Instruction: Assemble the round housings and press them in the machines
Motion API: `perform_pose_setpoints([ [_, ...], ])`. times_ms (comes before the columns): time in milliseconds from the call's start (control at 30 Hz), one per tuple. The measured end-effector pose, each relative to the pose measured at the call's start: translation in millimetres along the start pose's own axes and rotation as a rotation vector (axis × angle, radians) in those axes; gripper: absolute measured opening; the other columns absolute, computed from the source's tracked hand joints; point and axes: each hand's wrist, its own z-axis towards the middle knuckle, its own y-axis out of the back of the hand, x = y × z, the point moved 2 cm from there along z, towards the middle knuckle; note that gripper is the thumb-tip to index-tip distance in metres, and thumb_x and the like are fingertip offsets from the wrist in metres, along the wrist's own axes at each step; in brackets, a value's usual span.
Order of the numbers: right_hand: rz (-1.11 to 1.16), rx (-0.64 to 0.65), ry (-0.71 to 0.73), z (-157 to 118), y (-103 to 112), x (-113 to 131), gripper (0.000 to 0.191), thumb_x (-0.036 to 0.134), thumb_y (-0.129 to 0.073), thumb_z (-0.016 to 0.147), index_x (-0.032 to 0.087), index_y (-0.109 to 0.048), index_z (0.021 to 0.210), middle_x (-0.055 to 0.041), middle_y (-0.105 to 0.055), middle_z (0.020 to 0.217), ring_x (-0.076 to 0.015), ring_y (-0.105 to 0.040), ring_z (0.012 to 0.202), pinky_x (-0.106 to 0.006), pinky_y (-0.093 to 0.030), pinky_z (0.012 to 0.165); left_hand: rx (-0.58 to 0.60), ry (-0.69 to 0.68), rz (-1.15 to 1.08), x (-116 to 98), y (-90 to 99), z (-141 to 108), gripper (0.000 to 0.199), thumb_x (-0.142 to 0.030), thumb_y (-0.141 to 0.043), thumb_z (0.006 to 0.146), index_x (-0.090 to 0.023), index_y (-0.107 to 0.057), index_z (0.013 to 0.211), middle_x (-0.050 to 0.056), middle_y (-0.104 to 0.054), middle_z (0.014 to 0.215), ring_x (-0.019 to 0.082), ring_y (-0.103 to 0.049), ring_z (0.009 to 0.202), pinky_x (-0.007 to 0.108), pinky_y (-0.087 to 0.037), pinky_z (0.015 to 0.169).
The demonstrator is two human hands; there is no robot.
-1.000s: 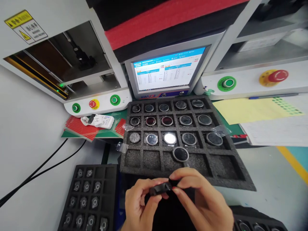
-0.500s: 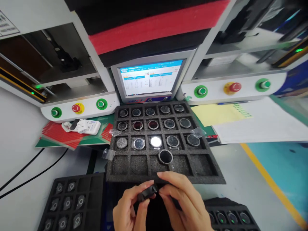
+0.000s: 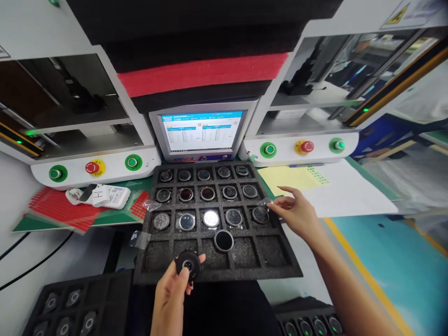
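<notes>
My left hand (image 3: 173,289) pinches a round black watch case (image 3: 189,265) over the tray's front edge, its back with a ring and small contacts facing up. My right hand (image 3: 294,210) is at the tray's right edge, fingertips closed on a small piece of clear plastic film (image 3: 265,202). Beneath both lies a grey foam tray (image 3: 217,274) with several round watch faces in its pockets. One dark watch face (image 3: 224,241) rests tilted across a divider in the front row. A lit white watch face (image 3: 211,218) sits in the row behind.
Behind the tray stands a monitor (image 3: 203,133) between two machines with green buttons (image 3: 269,149) and red stop buttons (image 3: 307,146). Another clear film (image 3: 140,239) hangs at the tray's left edge. Black trays (image 3: 115,298) flank it lower down. Yellow paper (image 3: 290,179) lies right.
My right hand has left the watch case and moved right to the film at the tray's edge. My left hand has turned the case so its back shows. The view has shifted.
</notes>
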Motion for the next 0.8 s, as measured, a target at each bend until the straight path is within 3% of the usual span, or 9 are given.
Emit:
perform_pose_setpoints([
  [67,0.03,-0.01,-0.019,-4.7,-1.6,5.8,0.058,0.067,-0.073,0.065,0.019,-0.061,0.095,-0.0039,-0.066,0.063,-0.0237,-0.063,0.056,-0.039,-0.052,0.058,0.074,0.037,0.008,-2.4,-4.5,-1.1,0.041,-0.05,-0.076,0.079,-0.014,-0.076,0.097,0.012,-0.078,0.102,0.01,-0.053,0.057,0.022,-0.045,0.054],
  [200,0.128,-0.064,0.007,-37.8,3.2,39.7,0.042,0.055,-0.074,0.071,0.025,-0.06,0.098,-0.0033,-0.067,0.074,-0.0243,-0.064,0.067,-0.043,-0.054,0.071,0.175,0.074,-0.011,-8.9,-10.8,-1.1,0.034,-0.047,-0.077,0.08,-0.016,-0.069,0.093,0.012,-0.077,0.103,0.016,-0.067,0.071,0.025,-0.053,0.067],
  [267,0.22,-0.025,0.034,-62.9,5.0,60.9,0.037,0.049,-0.075,0.073,0.028,-0.061,0.101,-0.001,-0.067,0.075,-0.0222,-0.065,0.068,-0.038,-0.057,0.07,0.226,0.067,-0.002,-10.5,-15.0,-1.2,0.033,-0.047,-0.075,0.082,-0.016,-0.066,0.088,0.012,-0.078,0.098,0.016,-0.068,0.073,0.026,-0.053,0.069],
  [400,0.485,0.144,0.021,-113.8,-2.9,88.9,0.026,0.031,-0.08,0.078,0.027,-0.065,0.098,-0.0002,-0.069,0.074,-0.016,-0.067,0.064,-0.021,-0.058,0.059,0.304,0.065,0.035,-9.6,-23.4,-4.0,0.034,-0.046,-0.072,0.085,-0.013,-0.071,0.09,0.012,-0.077,0.092,0.008,-0.052,0.056,0.02,-0.046,0.059],
  [467,0.626,0.209,-0.024,-131.2,-11.5,91.8,0.023,0.027,-0.079,0.082,0.025,-0.064,0.098,-0.0004,-0.068,0.073,-0.0146,-0.068,0.065,-0.018,-0.058,0.06,0.316,0.084,-0.013,-8.2,-26.0,-6.1,0.036,-0.047,-0.072,0.084,-0.013,-0.072,0.095,0.011,-0.076,0.092,0.008,-0.053,0.057,0.019,-0.046,0.057],
  [633,0.832,0.348,-0.077,-147.7,-28.9,91.5,0.022,0.018,-0.074,0.087,0.026,-0.062,0.104,-0.0015,-0.067,0.074,-0.0142,-0.068,0.065,-0.021,-0.06,0.062,0.287,0.091,-0.06,-6.1,-24.9,-7.4,0.036,-0.049,-0.075,0.08,-0.014,-0.068,0.08,0.002,-0.068,0.064,0.012,-0.061,0.061,0.02,-0.05,0.061],
  [733,0.85,0.364,-0.124,-149.5,-30.6,94.3,0.022,0.018,-0.076,0.086,0.025,-0.062,0.101,-0.001,-0.067,0.072,-0.0138,-0.067,0.064,-0.02,-0.059,0.062,0.268,0.094,-0.017,-5.9,-22.2,-7.4,0.036,-0.048,-0.078,0.078,-0.015,-0.068,0.084,0.004,-0.073,0.073,0.014,-0.065,0.07,0.022,-0.052,0.07],
  [800,0.831,0.386,-0.127,-150.9,-30.5,96.1,0.019,0.017,-0.076,0.085,0.024,-0.061,0.096,-0.0008,-0.067,0.073,-0.0135,-0.068,0.066,-0.02,-0.059,0.063,0.256,0.106,0.0,-5.4,-20.8,-8.7,0.035,-0.049,-0.076,0.08,-0.016,-0.067,0.086,0.005,-0.075,0.077,0.014,-0.064,0.068,0.021,-0.05,0.066],
])
